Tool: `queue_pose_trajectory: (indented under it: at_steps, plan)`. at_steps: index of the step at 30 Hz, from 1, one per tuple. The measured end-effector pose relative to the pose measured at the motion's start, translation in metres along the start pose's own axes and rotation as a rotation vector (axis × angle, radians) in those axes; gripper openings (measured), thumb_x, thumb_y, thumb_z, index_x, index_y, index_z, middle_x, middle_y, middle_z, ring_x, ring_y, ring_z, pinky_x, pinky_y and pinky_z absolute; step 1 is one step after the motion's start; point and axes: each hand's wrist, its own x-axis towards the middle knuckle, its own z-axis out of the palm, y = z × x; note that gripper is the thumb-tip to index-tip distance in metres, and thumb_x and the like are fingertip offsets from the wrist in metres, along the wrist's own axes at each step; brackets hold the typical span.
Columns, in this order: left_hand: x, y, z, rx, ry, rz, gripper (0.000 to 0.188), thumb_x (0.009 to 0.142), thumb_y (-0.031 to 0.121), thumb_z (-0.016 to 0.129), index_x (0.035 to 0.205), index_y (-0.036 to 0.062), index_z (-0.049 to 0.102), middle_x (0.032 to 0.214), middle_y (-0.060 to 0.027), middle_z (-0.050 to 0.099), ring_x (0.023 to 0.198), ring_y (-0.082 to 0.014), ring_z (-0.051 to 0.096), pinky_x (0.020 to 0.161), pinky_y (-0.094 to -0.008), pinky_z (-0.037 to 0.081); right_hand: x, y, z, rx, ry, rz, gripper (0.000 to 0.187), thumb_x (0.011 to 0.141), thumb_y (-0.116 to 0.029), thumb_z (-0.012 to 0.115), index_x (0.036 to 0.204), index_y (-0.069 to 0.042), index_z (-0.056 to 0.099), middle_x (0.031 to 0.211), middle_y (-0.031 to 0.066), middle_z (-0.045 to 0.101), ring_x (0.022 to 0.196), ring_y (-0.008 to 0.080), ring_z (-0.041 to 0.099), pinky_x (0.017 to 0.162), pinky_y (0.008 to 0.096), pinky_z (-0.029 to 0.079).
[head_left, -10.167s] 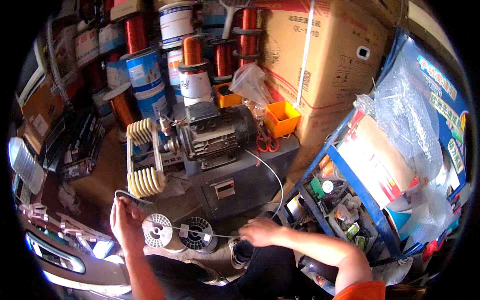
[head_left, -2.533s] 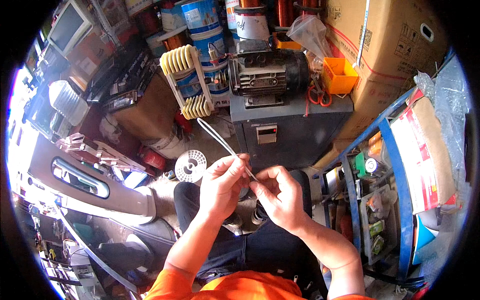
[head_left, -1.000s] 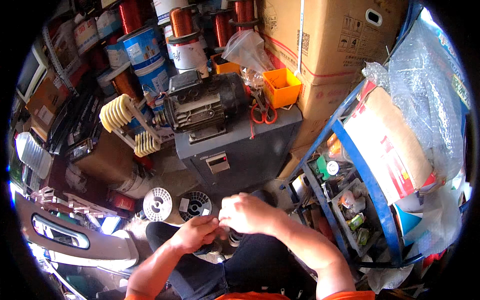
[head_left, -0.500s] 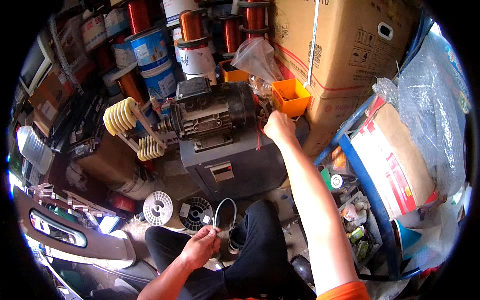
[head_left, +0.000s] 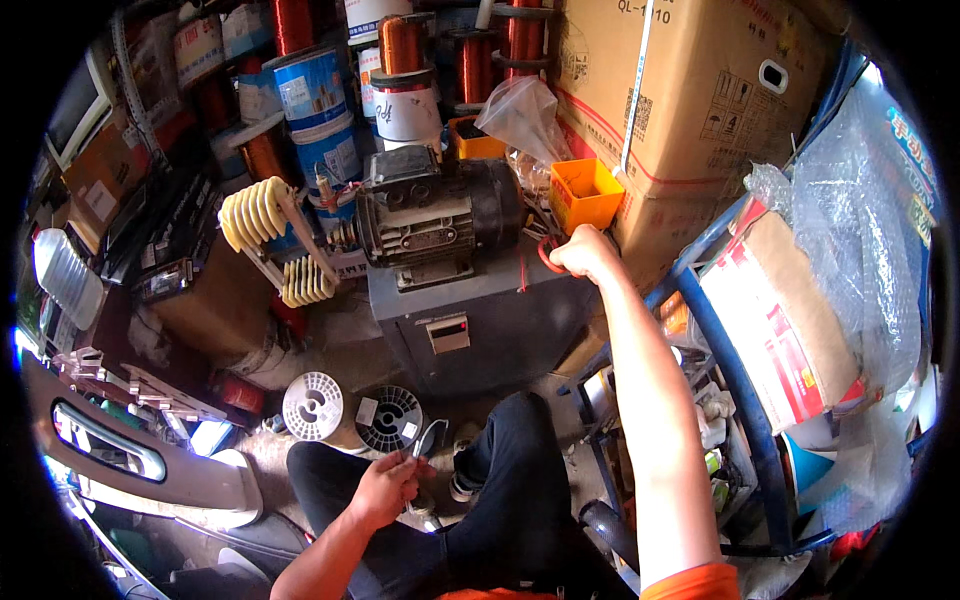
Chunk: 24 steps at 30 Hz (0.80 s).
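1. L hand (head_left: 390, 488) — fingers grip the looped pale cord (head_left: 431, 437), held above the legs (head_left: 510, 480).
2. R hand (head_left: 588, 255) — fingers closed on red-handled scissors (head_left: 547, 256), at worktop (head_left: 490, 282), nr motor (head_left: 440, 222) & yellow bin (head_left: 582, 200).

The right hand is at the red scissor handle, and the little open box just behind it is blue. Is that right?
Not quite: the little open box is yellow, not blue, as the head view shows. The rest is right: the right hand is at the red scissor handle, and the box is just behind it.
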Motion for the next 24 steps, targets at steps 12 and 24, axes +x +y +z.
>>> queue_pose_trajectory:
  at_steps: [12,24]
  plan:
    - [-0.001,0.029,0.025,0.071,0.048,0.152,0.020,0.095,0.021,0.051,0.095,0.0029,0.060,0.061,0.0039,0.043,0.048,-0.0040,0.030,0.044,-0.0193,0.022,-0.095,0.046,0.000,0.985,-0.343,-0.241,0.006,0.077,-0.013,0.060,0.077,-0.008,0.056,0.060,0.0005,0.055,0.049,0.0062,0.047,0.044,0.0208,0.035]
    - [-0.029,0.043,0.046,0.279,-0.024,0.550,0.020,0.094,0.019,0.053,0.093,0.0010,0.061,0.065,0.0033,0.052,0.059,-0.0042,0.043,0.055,-0.0185,0.035,-0.279,0.021,0.084,0.491,-0.946,-0.405,0.035,0.081,-0.023,0.063,0.100,0.005,0.057,0.078,0.0079,0.061,0.071,0.0161,0.060,0.067,0.0290,0.047]
